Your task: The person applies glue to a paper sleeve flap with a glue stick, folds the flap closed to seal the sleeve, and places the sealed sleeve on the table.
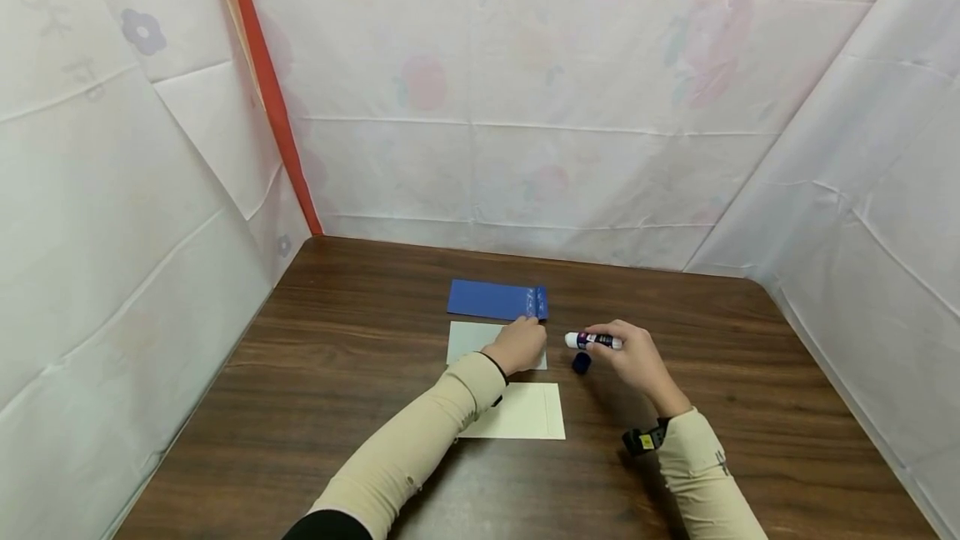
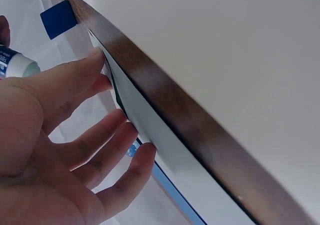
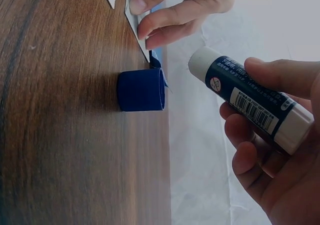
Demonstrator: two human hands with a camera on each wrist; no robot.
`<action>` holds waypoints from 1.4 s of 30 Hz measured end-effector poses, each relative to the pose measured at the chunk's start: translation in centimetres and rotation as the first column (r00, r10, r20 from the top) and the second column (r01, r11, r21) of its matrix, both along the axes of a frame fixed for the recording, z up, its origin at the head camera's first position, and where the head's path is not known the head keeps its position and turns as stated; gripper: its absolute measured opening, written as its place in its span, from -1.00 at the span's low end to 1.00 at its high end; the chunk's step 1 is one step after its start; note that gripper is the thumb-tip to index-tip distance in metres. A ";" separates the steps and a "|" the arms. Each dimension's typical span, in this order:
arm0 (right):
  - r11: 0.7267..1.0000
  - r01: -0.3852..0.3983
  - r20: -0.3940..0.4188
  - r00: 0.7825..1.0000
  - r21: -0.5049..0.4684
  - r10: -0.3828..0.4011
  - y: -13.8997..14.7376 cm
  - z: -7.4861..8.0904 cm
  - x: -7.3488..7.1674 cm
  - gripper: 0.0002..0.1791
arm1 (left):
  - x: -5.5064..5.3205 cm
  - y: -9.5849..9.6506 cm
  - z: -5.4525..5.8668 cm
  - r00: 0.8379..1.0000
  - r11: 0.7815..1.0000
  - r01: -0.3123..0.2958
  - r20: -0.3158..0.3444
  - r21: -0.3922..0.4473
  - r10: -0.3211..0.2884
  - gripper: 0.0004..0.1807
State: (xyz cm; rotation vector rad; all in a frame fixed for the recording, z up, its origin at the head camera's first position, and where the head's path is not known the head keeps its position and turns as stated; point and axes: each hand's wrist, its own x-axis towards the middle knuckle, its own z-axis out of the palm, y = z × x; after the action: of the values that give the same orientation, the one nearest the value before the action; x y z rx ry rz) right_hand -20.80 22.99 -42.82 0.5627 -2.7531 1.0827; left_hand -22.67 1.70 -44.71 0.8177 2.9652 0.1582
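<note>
In the head view, my left hand (image 1: 521, 346) lies over the right part of a pale grey-green paper envelope (image 1: 467, 340). Its thumb and fingertips (image 2: 146, 152) touch the envelope near its edge, with a thin dark gap under the paper there. On the right, my right hand (image 1: 633, 357) grips a glue stick (image 3: 250, 92) with a dark blue label, its white end tilted toward the left hand. The stick is held above the table, uncapped. Its dark blue cap (image 3: 141, 90) stands on the table between the hands.
Behind the grey-green envelope lies a blue envelope (image 1: 491, 299) with silvery print at its right end. Nearer me is a cream envelope (image 1: 525, 415), partly under my left forearm. The wooden table (image 1: 337, 382) is bordered by white printed sheets (image 1: 480, 90).
</note>
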 end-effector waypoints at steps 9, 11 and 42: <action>1.000 0.003 -0.007 1.000 0.023 -0.003 0.0 -0.3 0.2 -0.78 | 0.1 -0.3 -0.4 0.998 0.994 0.069 0.010 0.082 -0.070 -0.82; 1.000 -0.004 -0.012 1.000 0.015 0.004 -0.1 -0.3 0.1 -0.79 | 0.0 -0.2 -0.4 0.997 0.994 0.077 0.004 0.078 -0.077 -0.73; 1.000 0.000 -0.007 1.000 -0.004 0.000 0.2 -0.2 0.1 -0.79 | 1.0 0.6 0.3 0.991 1.000 0.025 -0.129 -0.013 -0.027 -0.82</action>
State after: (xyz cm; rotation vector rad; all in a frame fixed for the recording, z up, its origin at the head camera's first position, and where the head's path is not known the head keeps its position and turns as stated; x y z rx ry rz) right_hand -20.66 23.19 -43.04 0.5651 -2.7443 1.0845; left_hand -21.67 2.30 -44.42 0.8984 3.0706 0.0901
